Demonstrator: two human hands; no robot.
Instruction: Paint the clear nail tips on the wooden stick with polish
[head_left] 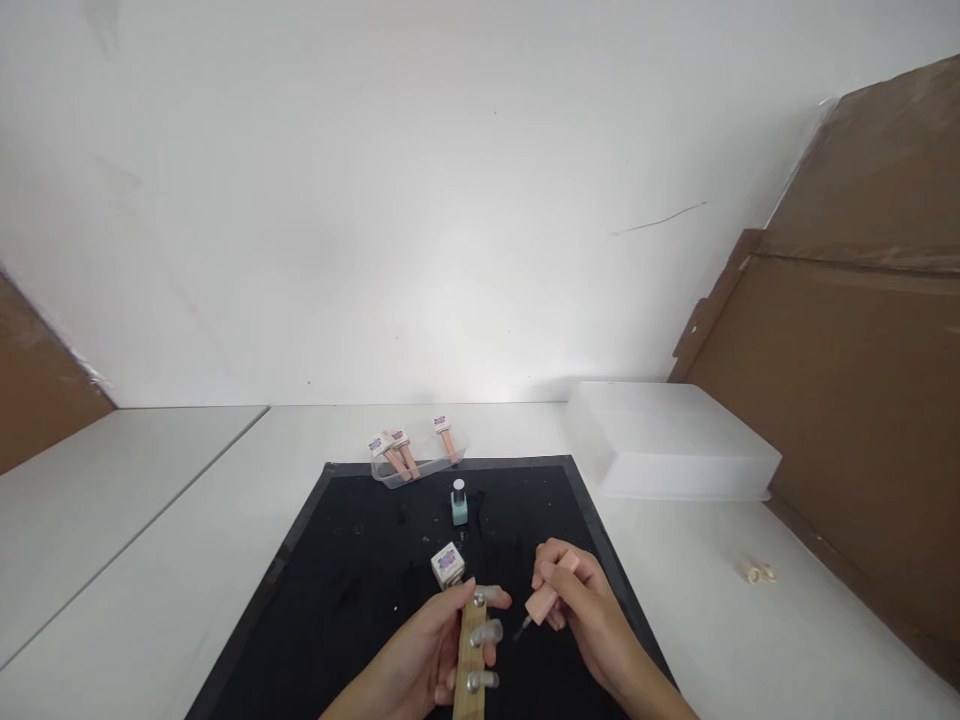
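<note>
Fingers of my left hand (420, 640) are wrapped round a light wooden strip (470, 655). Along it, metal knobs carry clear, rounded false nail tips (487, 632) that point right. My right hand (581, 605) pinches a pink nail polish cap (551, 590) with its brush (523, 627) slanting down to the left. The brush tip is apart from the nail tips, a short way to their right. Just beyond my left thumb is a small white bottle (448, 563) with a floral label, its near end partly hidden. A mint green polish bottle (459, 505) with a silver-grey cap stands farther back.
A clear shallow tray (390, 478) at the mat's back edge holds several pink-capped bottles (446, 440). All this lies on or by a black mat (337, 570) on a white table. To the right are a white plastic bin (675, 450), small beige rings (757, 571) and a cardboard wall (847, 350).
</note>
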